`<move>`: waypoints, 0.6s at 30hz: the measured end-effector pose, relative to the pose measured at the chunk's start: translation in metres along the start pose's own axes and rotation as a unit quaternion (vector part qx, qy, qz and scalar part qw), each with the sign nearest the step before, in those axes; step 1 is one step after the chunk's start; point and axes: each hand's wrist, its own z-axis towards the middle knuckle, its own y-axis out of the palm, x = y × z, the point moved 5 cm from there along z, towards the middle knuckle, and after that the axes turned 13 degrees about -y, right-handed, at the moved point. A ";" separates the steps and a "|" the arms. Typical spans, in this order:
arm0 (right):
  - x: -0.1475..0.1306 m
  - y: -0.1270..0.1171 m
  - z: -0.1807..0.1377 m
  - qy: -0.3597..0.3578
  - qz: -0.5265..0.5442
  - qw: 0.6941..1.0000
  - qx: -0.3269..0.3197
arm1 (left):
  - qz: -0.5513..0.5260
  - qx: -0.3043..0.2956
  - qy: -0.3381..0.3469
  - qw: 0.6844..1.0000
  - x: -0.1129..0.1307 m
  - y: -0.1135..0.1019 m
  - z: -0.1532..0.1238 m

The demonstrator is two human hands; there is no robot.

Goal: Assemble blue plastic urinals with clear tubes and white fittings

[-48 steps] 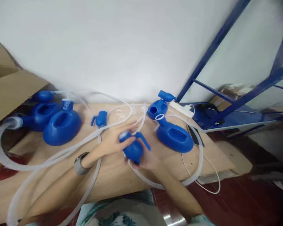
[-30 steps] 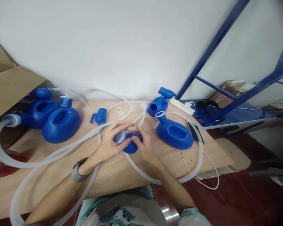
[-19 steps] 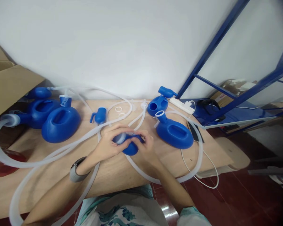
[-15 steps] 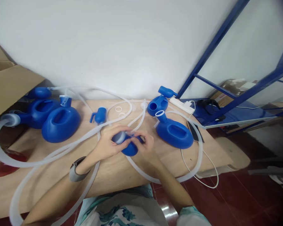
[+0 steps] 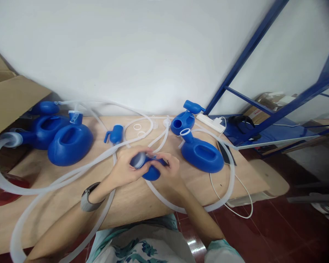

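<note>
Both my hands hold one small blue plastic bulb-shaped part [image 5: 151,171] over the middle of the wooden table [image 5: 131,197]. My left hand [image 5: 126,168], with a watch on its wrist, wraps around the part's pale round mouth end. My right hand [image 5: 168,168] pinches the part from the right, fingers curled over its top. A clear flexible tube [image 5: 164,201] runs under my hands and loops off the table's front edge.
Blue basin-shaped parts lie at left [image 5: 70,143] and right [image 5: 203,155]. A small blue piece [image 5: 115,134] and another blue part [image 5: 182,122] sit farther back. Loose white rings [image 5: 137,127], a cardboard box [image 5: 8,102], a power strip [image 5: 212,123] and a blue metal rack [image 5: 263,120] surround the table.
The blue part was lower and upright with its spout out to the right; my hands brought it together at the middle and have held it nearly still for the last half second.
</note>
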 end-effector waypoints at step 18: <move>0.002 -0.001 -0.007 -0.081 -0.038 0.996 0.008 | 0.052 0.034 0.036 0.997 0.012 0.003 0.001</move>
